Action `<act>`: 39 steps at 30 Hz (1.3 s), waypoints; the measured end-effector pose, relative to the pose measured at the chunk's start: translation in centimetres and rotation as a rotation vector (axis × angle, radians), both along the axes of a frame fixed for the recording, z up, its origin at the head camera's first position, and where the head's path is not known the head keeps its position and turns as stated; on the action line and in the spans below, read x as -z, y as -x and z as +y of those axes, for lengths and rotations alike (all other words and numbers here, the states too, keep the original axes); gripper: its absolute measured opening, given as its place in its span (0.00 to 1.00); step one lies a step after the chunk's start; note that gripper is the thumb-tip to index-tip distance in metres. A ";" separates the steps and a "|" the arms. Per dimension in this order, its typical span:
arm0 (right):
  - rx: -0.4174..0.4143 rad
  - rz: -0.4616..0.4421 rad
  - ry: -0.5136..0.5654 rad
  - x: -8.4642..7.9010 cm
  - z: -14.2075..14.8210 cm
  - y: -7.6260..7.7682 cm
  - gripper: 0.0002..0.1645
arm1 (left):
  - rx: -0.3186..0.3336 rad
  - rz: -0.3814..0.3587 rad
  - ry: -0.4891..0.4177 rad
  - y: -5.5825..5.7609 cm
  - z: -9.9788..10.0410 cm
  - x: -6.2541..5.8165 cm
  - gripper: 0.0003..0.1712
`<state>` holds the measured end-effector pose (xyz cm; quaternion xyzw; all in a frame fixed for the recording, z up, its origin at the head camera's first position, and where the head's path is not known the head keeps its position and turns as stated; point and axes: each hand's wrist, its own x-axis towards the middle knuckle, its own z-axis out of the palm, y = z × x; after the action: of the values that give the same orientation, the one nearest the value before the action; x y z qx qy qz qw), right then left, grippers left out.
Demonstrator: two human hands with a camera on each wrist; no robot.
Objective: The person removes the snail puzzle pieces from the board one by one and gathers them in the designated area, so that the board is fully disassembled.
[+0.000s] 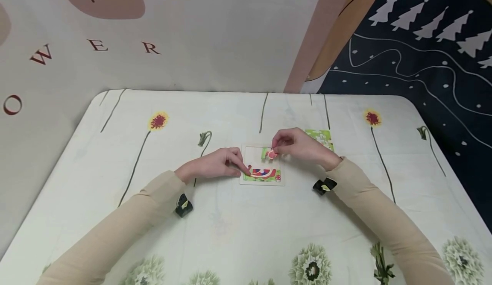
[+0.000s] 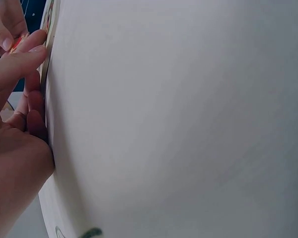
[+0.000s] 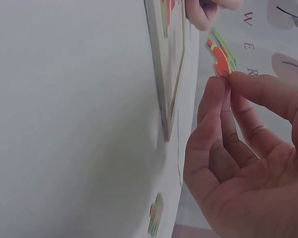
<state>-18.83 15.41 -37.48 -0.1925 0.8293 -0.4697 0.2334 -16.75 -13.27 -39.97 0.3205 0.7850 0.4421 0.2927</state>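
A shallow square puzzle board [image 1: 254, 158] lies on the table, its lower part filled with a colourful patterned section [image 1: 265, 174]. My left hand [image 1: 220, 163] comes in from the left and rests its extended index fingertip on the left end of that section. Above the board's upper right, my right hand [image 1: 299, 146] pinches a small puzzle piece [image 3: 221, 57] in green, red and yellow between thumb and fingertips. In the right wrist view this piece is raised off the board. The left wrist view shows the left hand at its left edge, with the board partly hidden behind the fingers.
Green patterned pieces [image 1: 320, 137] lie behind the right forearm, partly covered by it. One loose piece [image 3: 156, 215] shows on the table in the right wrist view. A white flower-print cloth [image 1: 219, 229] covers the table, which meets a printed wall [image 1: 230, 41] at the back.
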 end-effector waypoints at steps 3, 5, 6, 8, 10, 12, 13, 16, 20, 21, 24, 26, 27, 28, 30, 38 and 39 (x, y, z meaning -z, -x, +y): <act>0.015 0.026 -0.002 0.0 0.7 0.1 0.06 | -0.002 -0.001 0.002 0.0 0.0 0.0 0.12; 0.025 0.039 -0.007 0.0 1.2 0.2 0.07 | -0.002 -0.002 0.002 0.0 0.0 0.0 0.12; 0.030 0.042 -0.008 0.0 1.4 0.2 0.07 | -0.001 -0.002 0.001 0.0 0.0 0.0 0.12; 0.037 0.049 -0.015 0.0 1.8 0.3 0.08 | -0.002 -0.003 0.001 -0.1 0.0 0.0 0.12; 0.043 0.047 -0.017 -0.1 2.1 0.4 0.09 | -0.003 -0.004 0.000 -0.1 0.0 0.0 0.12; 0.047 0.049 -0.022 -0.1 2.5 0.5 0.09 | -0.003 -0.006 -0.003 -0.1 0.0 0.1 0.12; 0.048 0.053 -0.025 -0.1 2.7 0.6 0.09 | -0.003 -0.007 -0.004 -0.1 0.0 0.1 0.12; 0.056 0.059 -0.028 -0.2 3.2 0.7 0.09 | -0.002 -0.008 -0.006 -0.1 0.0 0.1 0.12; 0.075 0.060 -0.036 -0.4 3.8 0.8 0.08 | -0.004 -0.009 -0.003 -0.1 0.0 0.0 0.12; 0.081 0.058 -0.040 -0.4 4.0 0.9 0.08 | -0.004 -0.010 -0.003 -0.1 0.0 0.0 0.12; 0.090 0.066 -0.059 -0.5 4.4 1.0 0.08 | -0.003 -0.011 -0.002 -0.1 0.0 0.0 0.12; 0.092 0.072 -0.076 -0.5 4.6 1.1 0.08 | -0.003 -0.011 -0.001 -0.1 0.0 0.0 0.12; 0.091 0.079 -0.083 -0.5 4.7 1.1 0.09 | -0.002 -0.010 0.000 -0.1 0.0 0.0 0.12; 0.088 0.087 -0.091 -0.5 4.8 1.1 0.09 | -0.002 -0.010 0.000 -0.1 0.0 0.0 0.12; 0.084 0.098 -0.103 -0.5 4.9 1.2 0.10 | -0.002 -0.009 0.002 -0.1 0.0 0.0 0.12; 0.086 0.140 -0.146 -0.3 5.6 1.4 0.09 | 0.002 -0.012 0.004 0.0 -0.1 0.1 0.12; 0.087 0.143 -0.151 -0.2 5.7 1.4 0.10 | 0.003 -0.011 0.004 0.0 -0.1 0.1 0.12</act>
<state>-20.24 21.14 -37.23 -0.1713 0.8846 -0.4005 0.1669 -16.74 -13.34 -40.07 0.3185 0.7836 0.4421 0.2984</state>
